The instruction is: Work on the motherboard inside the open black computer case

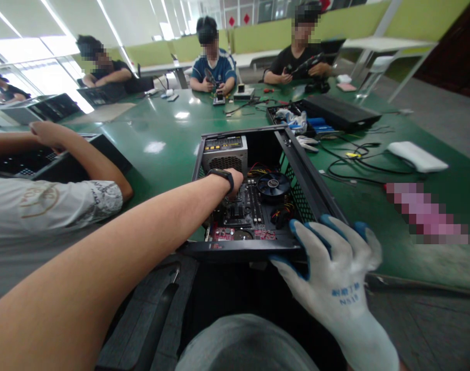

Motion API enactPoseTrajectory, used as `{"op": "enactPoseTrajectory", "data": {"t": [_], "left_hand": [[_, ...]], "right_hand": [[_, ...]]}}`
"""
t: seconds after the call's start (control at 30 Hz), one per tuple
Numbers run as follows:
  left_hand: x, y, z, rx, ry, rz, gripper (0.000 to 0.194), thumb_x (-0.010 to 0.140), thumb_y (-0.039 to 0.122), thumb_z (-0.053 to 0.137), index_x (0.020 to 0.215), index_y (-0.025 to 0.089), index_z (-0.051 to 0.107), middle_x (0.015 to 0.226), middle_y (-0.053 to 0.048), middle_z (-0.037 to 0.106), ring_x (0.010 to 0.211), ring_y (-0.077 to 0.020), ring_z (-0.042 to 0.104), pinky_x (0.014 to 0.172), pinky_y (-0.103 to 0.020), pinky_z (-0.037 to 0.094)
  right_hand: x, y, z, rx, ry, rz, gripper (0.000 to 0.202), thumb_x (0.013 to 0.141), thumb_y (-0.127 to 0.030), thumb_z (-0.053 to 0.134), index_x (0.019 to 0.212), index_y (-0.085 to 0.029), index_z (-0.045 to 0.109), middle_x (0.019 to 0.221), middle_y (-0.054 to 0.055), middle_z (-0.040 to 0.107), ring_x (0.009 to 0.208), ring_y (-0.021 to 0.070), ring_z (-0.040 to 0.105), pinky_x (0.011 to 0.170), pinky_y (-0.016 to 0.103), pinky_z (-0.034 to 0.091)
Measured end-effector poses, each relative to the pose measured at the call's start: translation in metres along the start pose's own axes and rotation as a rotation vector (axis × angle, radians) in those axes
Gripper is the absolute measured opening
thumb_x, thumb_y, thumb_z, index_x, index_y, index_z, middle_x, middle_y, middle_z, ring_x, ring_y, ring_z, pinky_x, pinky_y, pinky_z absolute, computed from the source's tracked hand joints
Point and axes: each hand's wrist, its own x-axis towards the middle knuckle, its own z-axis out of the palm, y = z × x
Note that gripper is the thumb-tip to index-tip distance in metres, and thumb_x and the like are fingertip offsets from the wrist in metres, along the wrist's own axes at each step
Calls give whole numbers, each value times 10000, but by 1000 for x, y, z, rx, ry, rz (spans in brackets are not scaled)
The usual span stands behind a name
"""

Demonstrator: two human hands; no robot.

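Observation:
An open black computer case (316, 178) lies at the table's front edge, with a motherboard (238, 211), a round black fan (273, 184) and a metal power supply (235, 157) inside. My bare left hand (235, 181), a dark band on its wrist, reaches into the case just below the power supply; its fingers are hidden behind the hand and wrist. In a white and blue glove, my right hand (335, 257) rests on the near right corner of the case frame, its fingers spread over the edge and the thumb along the near side.
The green table (374, 216) holds black cables (351, 167), a white pouch (418, 156) and a tray of gloves and tools (292, 118). At left, a person's arm (84, 154) leans over another case (113, 154). Several people sit across the table.

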Motion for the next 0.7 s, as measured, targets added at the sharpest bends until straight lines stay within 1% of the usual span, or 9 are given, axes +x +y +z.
{"op": "enactPoseTrajectory", "data": {"t": [0.07,0.17,0.23,0.33,0.4,0.5,0.6,0.7], "left_hand": [[-1,0,-1,6,3,-4,594,581,325,876,1145,181,761,1154,-131,748,1129,-303,670,1023,-329,491],[0,0,0,24,7,8,568,629,347,840,1156,154,755,1160,-158,741,1121,-323,670,1011,-360,502],[0,0,0,29,10,8,555,648,351,823,1161,155,751,1164,-154,740,1108,-311,674,988,-342,513],[2,-1,2,22,17,-6,550,613,331,843,1136,181,760,1158,-129,746,1094,-289,679,972,-309,515],[2,-1,2,8,23,-9,546,585,317,856,1104,171,771,1148,-136,749,1090,-300,679,980,-324,512],[2,0,1,9,11,-8,537,590,323,851,1094,154,776,1156,-151,743,1093,-316,676,988,-350,512],[2,0,1,25,-2,-7,556,597,337,849,1118,160,770,1162,-149,740,1100,-316,674,989,-352,512],[3,-1,3,2,6,-4,591,570,336,870,1124,159,770,1154,-150,741,1093,-315,678,985,-342,512]], "right_hand": [[0,0,-1,-11,2,-16,602,794,-591,715,1252,-218,598,1149,99,634,1236,357,524,1134,629,291],[1,1,-1,-26,5,-38,617,784,-593,723,1252,-212,594,1141,102,632,1224,358,528,1130,627,297],[1,1,-1,-28,3,-38,618,784,-595,721,1254,-217,591,1144,100,632,1225,357,528,1130,625,296],[1,1,-1,-27,0,-33,617,786,-596,719,1257,-220,588,1148,99,633,1227,356,529,1132,625,292],[1,1,-2,-28,2,-35,620,783,-596,721,1254,-214,589,1145,102,633,1221,359,531,1129,627,293],[1,1,-2,-29,-5,-37,625,777,-594,728,1250,-208,590,1149,105,631,1222,366,529,1126,634,294],[1,1,-1,-22,-10,-31,625,783,-591,725,1260,-211,586,1159,104,628,1234,364,521,1129,635,292],[1,1,0,-19,-5,-29,618,791,-593,716,1261,-213,587,1155,102,628,1236,359,519,1130,632,293]]}}
